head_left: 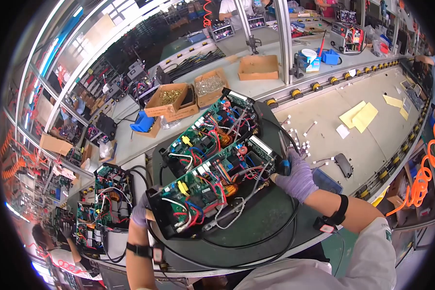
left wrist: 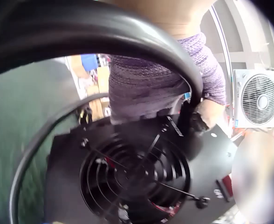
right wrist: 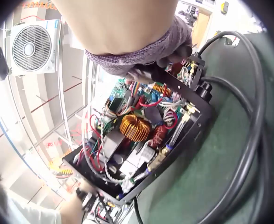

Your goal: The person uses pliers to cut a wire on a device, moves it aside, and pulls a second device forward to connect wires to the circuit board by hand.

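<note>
An uncased welding machine (head_left: 205, 189), with a circuit board, coloured wires and a copper coil, lies tilted across the green mat (head_left: 270, 217). My left hand (head_left: 140, 212), in a purple glove with bare fingertips, grips its rear end. In the left wrist view that end is a black panel with a round fan grille (left wrist: 134, 172), and a thick black cable (left wrist: 104, 35) passes in front of the glove. My right hand (head_left: 299, 179) holds the front end, fingers curled over the front panel (right wrist: 181, 86) near a black knob (right wrist: 205, 88). Some right fingertips are hidden behind the panel.
A second uncased machine (head_left: 217, 123) lies just behind. Boxes of small hardware (head_left: 170, 96) stand beyond it. White connectors (head_left: 302, 145) and yellow paper (head_left: 362, 116) lie to the right. Black cable (head_left: 256, 244) loops along the mat's front. Further machines (head_left: 113, 193) stand left.
</note>
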{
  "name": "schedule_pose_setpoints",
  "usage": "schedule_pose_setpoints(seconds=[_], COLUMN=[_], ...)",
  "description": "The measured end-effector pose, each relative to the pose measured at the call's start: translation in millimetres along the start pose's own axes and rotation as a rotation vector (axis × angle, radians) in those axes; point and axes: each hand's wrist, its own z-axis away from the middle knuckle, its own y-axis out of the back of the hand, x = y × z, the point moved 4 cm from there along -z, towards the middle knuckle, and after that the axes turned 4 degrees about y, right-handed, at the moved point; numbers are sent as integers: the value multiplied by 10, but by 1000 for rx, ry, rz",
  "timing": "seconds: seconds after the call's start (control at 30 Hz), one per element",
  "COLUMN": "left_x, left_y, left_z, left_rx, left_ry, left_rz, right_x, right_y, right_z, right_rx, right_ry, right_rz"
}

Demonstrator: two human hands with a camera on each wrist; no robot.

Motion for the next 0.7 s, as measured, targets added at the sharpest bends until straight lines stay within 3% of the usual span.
schedule_pose_setpoints(seconds=[0.1,0.2,0.23,0.33,0.4,0.5,0.53,0.6,0.7], left_x=[136,-55,-33,-433,-612,-2069,-2218,-2202,-2165], left_y=[106,-56,-198,-148,-505,-260,-456,-789,-762], left_z=[-10,287,508,1160,1448,1818,1727,1600,1504], left_rx=[50,289,444,674,787,901,905,916,974], left_ry=[15,69,93,-50,235,483,570,622,570], left_rz=[-903,-772,-887,-1165,-1165,-635,-530,-450,-332], right_x=[-57,84,166,354,583,679,648,507,437], right_y=[132,321,396,509,456,261,221,128,-33], right_z=[117,291,369,684,913,1261,1331,1407,1497], right_rx=[-179,-266,-265,-325,-421,-494,-505,-550,-526], right_ry=[-20,-80,-67,-313,-302,-141,-62,-112,-107], right_rz=[62,88,118,67,112,370,486,334,289])
